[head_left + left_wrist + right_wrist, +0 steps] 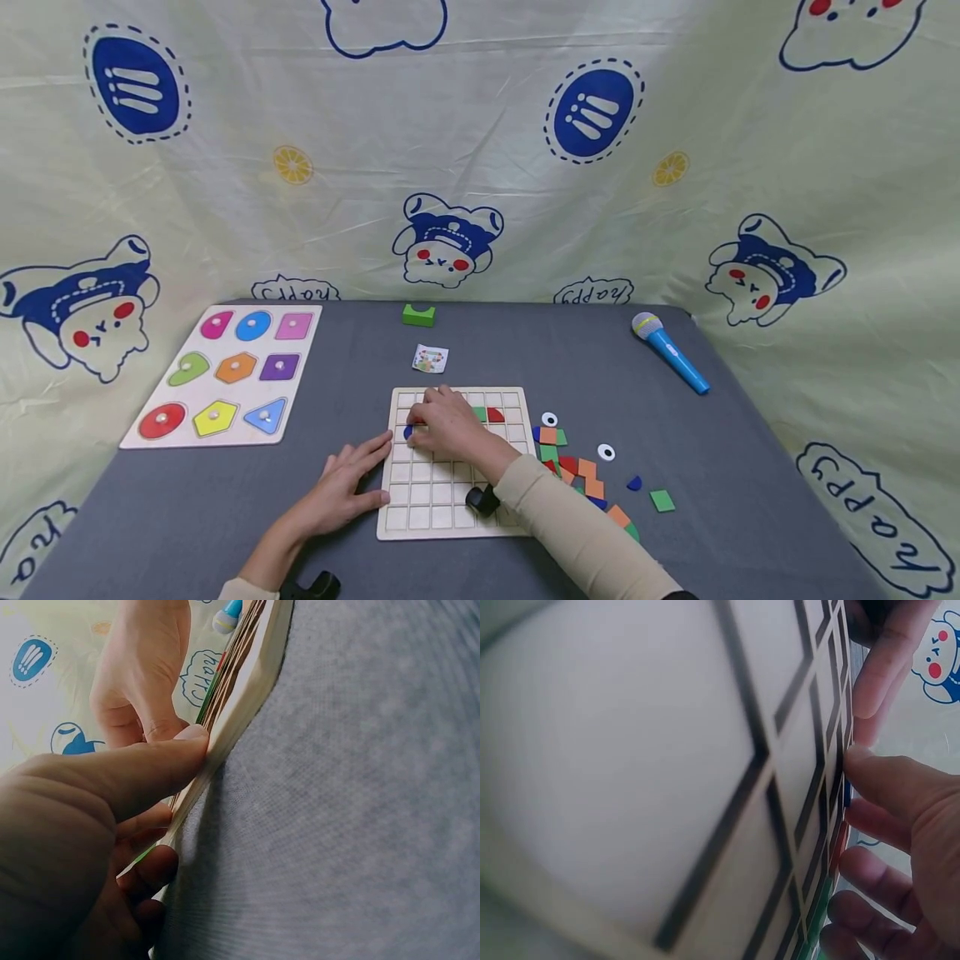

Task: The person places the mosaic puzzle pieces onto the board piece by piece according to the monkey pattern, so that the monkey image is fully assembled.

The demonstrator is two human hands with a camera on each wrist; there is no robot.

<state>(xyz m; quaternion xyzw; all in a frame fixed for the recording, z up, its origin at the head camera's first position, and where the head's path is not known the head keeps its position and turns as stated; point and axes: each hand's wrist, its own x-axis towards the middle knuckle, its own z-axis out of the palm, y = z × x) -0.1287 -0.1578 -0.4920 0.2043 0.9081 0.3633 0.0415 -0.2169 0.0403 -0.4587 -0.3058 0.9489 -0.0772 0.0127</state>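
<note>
A wooden grid board lies on the grey table, with a green square tile and a red rounded tile in its upper cells. My right hand reaches over the board's upper left and pinches a small blue tile between thumb and index finger. That blue tile shows as a sliver at the fingertips in the right wrist view. My left hand rests against the board's left edge, fingers extended. In the left wrist view, its thumb presses on the board's rim.
Loose coloured tiles lie heaped along the board's right side, near two white rings. A shape puzzle sits at the left. Behind the board are a small card and a green block. A toy microphone lies back right.
</note>
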